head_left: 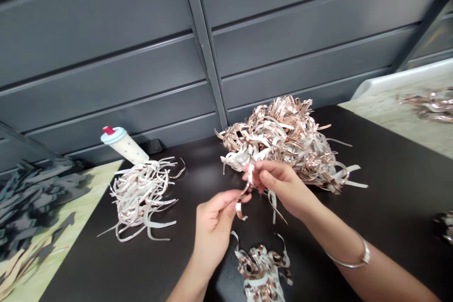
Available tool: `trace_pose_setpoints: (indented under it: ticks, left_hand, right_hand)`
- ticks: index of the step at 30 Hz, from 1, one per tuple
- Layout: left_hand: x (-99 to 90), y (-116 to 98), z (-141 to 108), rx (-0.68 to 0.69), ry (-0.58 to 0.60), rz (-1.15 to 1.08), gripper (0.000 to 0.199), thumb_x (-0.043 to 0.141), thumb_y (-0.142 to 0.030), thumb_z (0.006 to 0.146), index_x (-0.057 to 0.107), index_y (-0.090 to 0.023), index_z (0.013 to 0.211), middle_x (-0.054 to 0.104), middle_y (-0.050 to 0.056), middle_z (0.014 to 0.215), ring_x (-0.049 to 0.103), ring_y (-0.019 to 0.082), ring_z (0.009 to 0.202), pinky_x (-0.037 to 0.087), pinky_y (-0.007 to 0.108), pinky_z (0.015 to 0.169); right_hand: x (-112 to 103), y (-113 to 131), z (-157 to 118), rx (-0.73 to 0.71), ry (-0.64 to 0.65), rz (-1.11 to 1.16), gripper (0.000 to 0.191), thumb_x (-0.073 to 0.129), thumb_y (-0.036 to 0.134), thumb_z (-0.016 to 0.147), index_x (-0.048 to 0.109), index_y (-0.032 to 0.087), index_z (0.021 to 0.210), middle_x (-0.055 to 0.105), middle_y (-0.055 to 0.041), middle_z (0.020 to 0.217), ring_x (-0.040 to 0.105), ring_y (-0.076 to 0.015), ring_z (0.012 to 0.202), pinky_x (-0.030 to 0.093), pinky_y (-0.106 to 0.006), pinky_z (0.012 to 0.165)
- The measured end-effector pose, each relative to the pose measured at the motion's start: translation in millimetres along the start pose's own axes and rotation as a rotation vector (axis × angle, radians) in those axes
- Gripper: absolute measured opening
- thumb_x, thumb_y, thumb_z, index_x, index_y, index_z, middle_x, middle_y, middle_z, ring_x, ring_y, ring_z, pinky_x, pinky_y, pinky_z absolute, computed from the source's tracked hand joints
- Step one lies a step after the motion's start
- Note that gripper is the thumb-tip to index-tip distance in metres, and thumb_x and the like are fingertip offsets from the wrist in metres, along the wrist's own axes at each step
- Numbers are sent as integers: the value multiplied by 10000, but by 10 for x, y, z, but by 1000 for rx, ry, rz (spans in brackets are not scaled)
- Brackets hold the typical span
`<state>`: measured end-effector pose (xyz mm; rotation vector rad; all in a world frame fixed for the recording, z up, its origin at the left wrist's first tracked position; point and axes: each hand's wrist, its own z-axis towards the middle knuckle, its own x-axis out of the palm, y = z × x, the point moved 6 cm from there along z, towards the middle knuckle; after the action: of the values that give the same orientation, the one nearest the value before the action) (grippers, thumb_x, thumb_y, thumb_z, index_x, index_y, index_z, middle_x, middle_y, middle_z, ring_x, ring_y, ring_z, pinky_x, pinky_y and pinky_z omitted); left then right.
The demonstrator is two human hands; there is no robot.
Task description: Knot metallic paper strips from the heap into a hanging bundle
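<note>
A narrow strip of copper-and-white foil (pixel 247 188) runs between my hands. My left hand (pixel 214 224) pinches its lower part, and my right hand (pixel 279 184) pinches its upper part, just in front of a large heap of tangled copper foil strips (pixel 283 139). A looser pile of whitish strips (pixel 141 200) lies left of my hands. Below them sits a small bunch of mottled copper-and-white strips (pixel 261 271). A metal bangle (pixel 348 255) circles my right wrist.
A white squeeze bottle with a red tip (pixel 123 144) lies behind the whitish pile on the dark table (pixel 382 174). Pale mats hold dark scraps (pixel 31 203) at left and copper strips (pixel 428 104) at right. A grey panelled wall (pixel 113 75) stands behind.
</note>
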<state>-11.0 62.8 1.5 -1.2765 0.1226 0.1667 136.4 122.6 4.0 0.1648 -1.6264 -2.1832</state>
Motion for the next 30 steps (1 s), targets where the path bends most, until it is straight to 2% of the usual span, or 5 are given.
trace_pose_setpoints:
  ticks: [3,6,14,24,30]
  left_hand:
    - [62,-26,63,77,134,179,223,556,-147,852,734,-205,972,750,63,978,704,179,823,553,291,804]
    - [-42,1,126,94,79,221,263,575,-150,833,716,-224,1043,677,69,1147,613,210,1084,468,325,961]
    - [-184,-6,18,-84,24,41,265,551,-362,890,717,-157,917,417,-69,419,342,49,363,286,172,375]
    - [-82,-426,-153,640,-71,770,332,567,-38,815,675,-191,1090,679,28,697,601,138,576,464,247,575]
    - [-123,-220,-119,199,-179,271,270,557,-153,878,514,-233,1132,707,29,931,674,127,769,529,208,685]
  right_hand:
    - [31,-55,21,48,55,177,330,622,471,830,589,158,729,609,-1,656,422,-58,450,346,-181,417]
    - [93,70,-27,-96,149,-103,279,583,367,882,563,165,691,567,6,635,473,-85,517,388,-202,483]
    - [426,63,-191,-459,405,-951,225,432,148,945,621,171,824,617,-42,800,573,-137,687,453,-245,626]
    - [257,378,-242,-483,112,-402,46,638,170,847,631,172,892,666,-22,744,634,-115,659,534,-207,602]
    - [327,502,-368,-798,57,-625,187,474,36,881,591,182,868,700,-62,803,665,-132,726,549,-226,641]
